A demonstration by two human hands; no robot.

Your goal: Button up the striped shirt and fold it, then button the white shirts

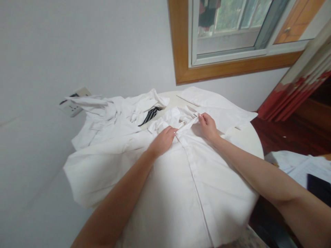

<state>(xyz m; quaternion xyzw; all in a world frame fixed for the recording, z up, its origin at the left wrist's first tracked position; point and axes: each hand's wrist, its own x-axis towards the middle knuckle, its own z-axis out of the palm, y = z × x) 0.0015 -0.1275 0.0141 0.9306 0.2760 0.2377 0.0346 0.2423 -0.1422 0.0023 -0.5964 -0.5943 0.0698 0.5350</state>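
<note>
A white button-up shirt (173, 182) lies spread over a round table, its button placket running down toward me and its lower part hanging over the near edge. My left hand (163, 140) pinches the cloth at the top of the placket, near the collar. To the right, my right hand (207, 124) grips the collar edge between thumb and fingers. The collar cloth is stretched between both hands. One white sleeve (214, 100) extends across the table at the back right. Another crumpled white garment (111, 117) lies to the left, touching the shirt.
A black-and-white striped piece (150, 116) shows between the white cloths. The table's rim (254, 137) is bare at right. Behind are a wall socket (73, 103) and a wood-framed window (181, 69). A red-and-cream curtain (279, 100) hangs right, with papers (307, 167) below.
</note>
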